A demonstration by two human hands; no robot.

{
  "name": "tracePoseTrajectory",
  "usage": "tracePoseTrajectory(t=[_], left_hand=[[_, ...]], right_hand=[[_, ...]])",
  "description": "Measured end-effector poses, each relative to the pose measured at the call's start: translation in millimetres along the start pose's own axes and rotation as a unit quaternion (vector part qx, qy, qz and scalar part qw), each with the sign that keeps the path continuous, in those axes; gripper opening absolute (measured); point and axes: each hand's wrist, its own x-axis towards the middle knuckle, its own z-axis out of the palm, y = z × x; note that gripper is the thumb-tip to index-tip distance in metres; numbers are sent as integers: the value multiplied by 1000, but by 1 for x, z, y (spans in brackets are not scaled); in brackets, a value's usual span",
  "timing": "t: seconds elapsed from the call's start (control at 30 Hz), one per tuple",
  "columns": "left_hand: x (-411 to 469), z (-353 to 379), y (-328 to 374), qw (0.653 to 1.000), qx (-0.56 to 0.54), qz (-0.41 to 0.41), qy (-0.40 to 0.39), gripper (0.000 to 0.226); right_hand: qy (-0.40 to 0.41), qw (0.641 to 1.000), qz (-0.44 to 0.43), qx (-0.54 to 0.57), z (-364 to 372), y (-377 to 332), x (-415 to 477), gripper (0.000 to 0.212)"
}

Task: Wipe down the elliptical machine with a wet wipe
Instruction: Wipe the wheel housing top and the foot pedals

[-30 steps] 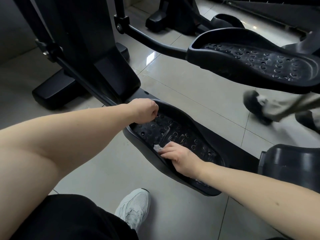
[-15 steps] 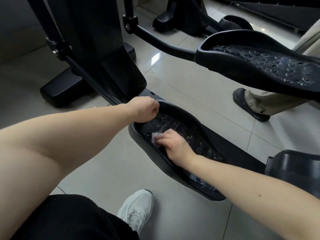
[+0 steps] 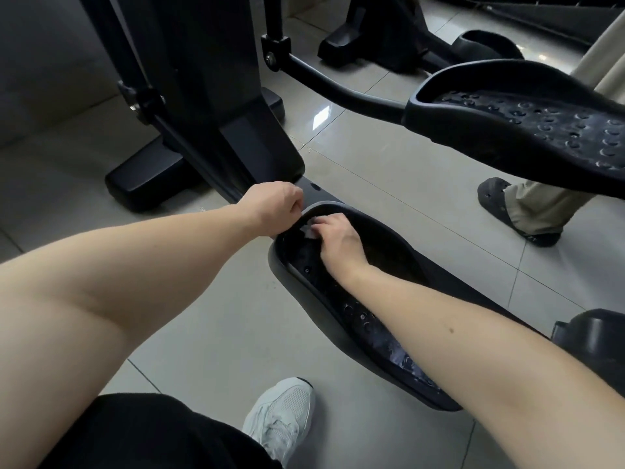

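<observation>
The black elliptical machine's near pedal [image 3: 297,275] lies low over the tiled floor, a studded tray with a raised rim. My right hand [image 3: 338,245] lies inside its front end, fingers curled over a small white wet wipe [image 3: 307,230] and pressing it against the pedal's inner front wall. My left hand [image 3: 274,206] grips the pedal's front rim with curled fingers. The second pedal [image 3: 527,123] hangs higher at the right. The machine's dark central housing [image 3: 216,96] rises behind my hands.
Another person's leg in beige trousers and a dark clog [image 3: 507,208] stands on the floor under the raised pedal. My white trainer [image 3: 284,414] sits at the bottom. A black floor base [image 3: 148,181] lies left; a second machine's base [image 3: 365,38] stands behind.
My right hand has slid the wipe forward along the pedal from its middle to the front end, close to my left hand. The other person's foot has shifted and now stands still.
</observation>
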Motion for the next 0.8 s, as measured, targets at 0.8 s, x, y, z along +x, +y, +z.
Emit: tracePoseTrajectory(t=[0.8], left_hand=[[16,1,37,999,-20,42,22,20]], right_hand=[[-102,907,-110,-394,-29,47,-26,42]])
